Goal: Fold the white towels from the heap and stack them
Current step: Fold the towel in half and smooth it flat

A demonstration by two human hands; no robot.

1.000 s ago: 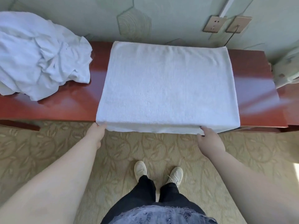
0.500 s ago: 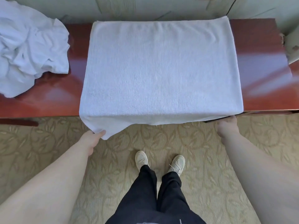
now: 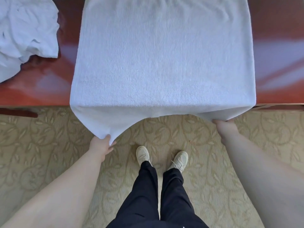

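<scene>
While the towel (image 3: 161, 55) is lying over the table (image 3: 279, 46) at top centre, the left hand (image 3: 102, 146) is pinching its hanging left corner and the right hand (image 3: 226, 129) is gripping the right one.

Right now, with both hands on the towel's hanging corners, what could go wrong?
The left hand holds its corner lower than the right hand, so the fold may land skewed. The towel drapes over the glossy table edge; a hard pull could slide it onto the carpet.
</scene>
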